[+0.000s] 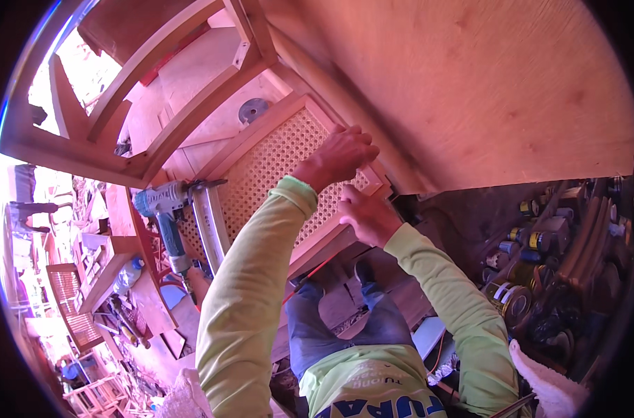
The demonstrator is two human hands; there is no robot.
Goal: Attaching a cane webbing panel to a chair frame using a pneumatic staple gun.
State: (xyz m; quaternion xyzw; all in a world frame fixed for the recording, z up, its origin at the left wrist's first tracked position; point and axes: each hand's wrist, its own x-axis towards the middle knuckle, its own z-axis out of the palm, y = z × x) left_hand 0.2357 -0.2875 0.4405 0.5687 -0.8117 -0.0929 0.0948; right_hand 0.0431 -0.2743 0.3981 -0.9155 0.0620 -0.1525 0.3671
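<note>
A wooden frame point(212, 161) filled with woven cane webbing point(264, 157) lies in front of me. My left hand point(339, 155) is over the webbing near the frame's right side, its fingers curled together. Just below it, my right hand point(370, 214) is also closed, at the frame's near right corner. Whatever either hand may pinch is too small or hidden to make out. Left of my left forearm, a pneumatic nail gun point(169, 216) rests beside a pale metal bar point(209, 219) that lies across the cane.
Curved wooden chair parts point(184, 125) rise at the upper left, near a dark round disc point(253, 110). A large plywood sheet point(470, 90) fills the upper right. Cans point(508, 301) and clutter crowd the right side. A plastic bottle point(128, 274) sits among wood pieces at left.
</note>
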